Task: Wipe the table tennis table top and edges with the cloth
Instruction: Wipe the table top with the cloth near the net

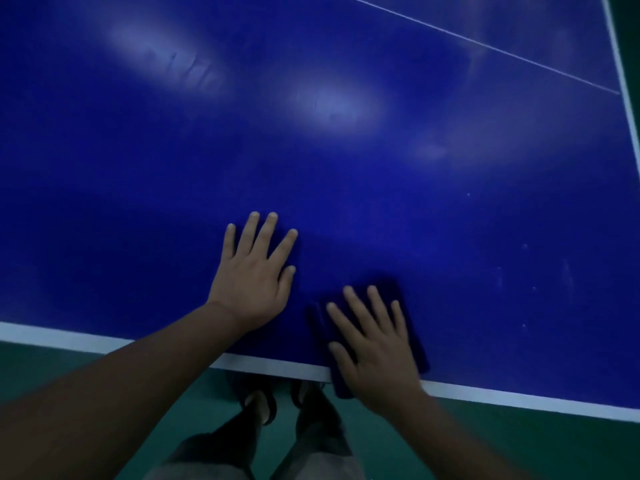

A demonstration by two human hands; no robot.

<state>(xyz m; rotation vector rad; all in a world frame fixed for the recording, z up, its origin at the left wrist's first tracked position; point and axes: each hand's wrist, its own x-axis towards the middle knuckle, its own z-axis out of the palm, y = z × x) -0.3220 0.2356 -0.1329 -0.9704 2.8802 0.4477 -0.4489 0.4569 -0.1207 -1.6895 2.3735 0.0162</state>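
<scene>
The right hand (375, 344) lies flat, fingers spread, pressing a dark blue cloth (408, 327) at the near white edge of the blue table (346, 188); the cloth's outline blurs into the tabletop. The left hand (254, 275) rests flat beside it, holding nothing

The table (346, 168) top is smooth, glossy blue — soft light patches gleam on it, with faint smears and pale specks at the right. The dark blue cloth (412, 344) looks soft and matt — the green floor (519, 445) dull
</scene>
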